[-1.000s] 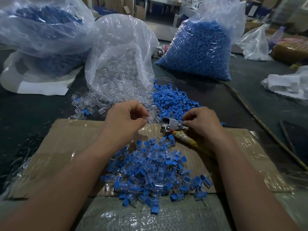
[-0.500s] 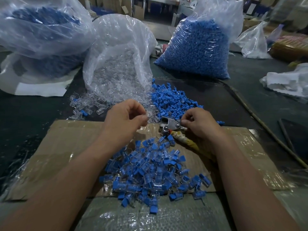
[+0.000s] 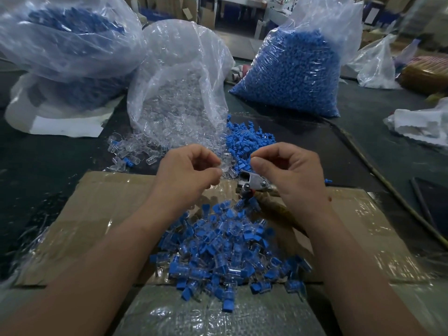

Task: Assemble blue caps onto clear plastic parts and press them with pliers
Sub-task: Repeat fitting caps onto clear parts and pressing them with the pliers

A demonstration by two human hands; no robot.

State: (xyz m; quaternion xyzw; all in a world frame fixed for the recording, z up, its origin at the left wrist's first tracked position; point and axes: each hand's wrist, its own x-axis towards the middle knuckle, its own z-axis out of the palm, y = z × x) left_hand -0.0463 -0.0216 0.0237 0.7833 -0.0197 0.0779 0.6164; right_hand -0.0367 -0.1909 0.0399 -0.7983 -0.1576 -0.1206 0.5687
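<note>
My left hand [image 3: 189, 170] pinches a clear plastic part [image 3: 225, 166] between thumb and forefinger above the cardboard's far edge. My right hand [image 3: 291, 173] is close beside it with fingers curled; its thumb and forefinger pinch a small piece, apparently a blue cap, mostly hidden by the fingertips. The metal pliers [image 3: 251, 181] lie on the cardboard [image 3: 97, 214] under the right hand, handles hidden. Loose blue caps [image 3: 247, 141] and loose clear parts [image 3: 126, 154] lie just beyond the hands. A heap of assembled blue-and-clear pieces [image 3: 223, 251] sits between my forearms.
A bag of clear parts [image 3: 179, 98] lies open behind the hands, a full bag of blue caps [image 3: 291, 73] at the back right, another big bag [image 3: 68, 40] at the back left. A long stick [image 3: 388, 190] and a dark flat object [image 3: 431, 209] lie to the right.
My right hand has lifted off the pliers and moved left and up toward my left hand. The pliers stay on the cardboard. The left hand has shifted slightly.
</note>
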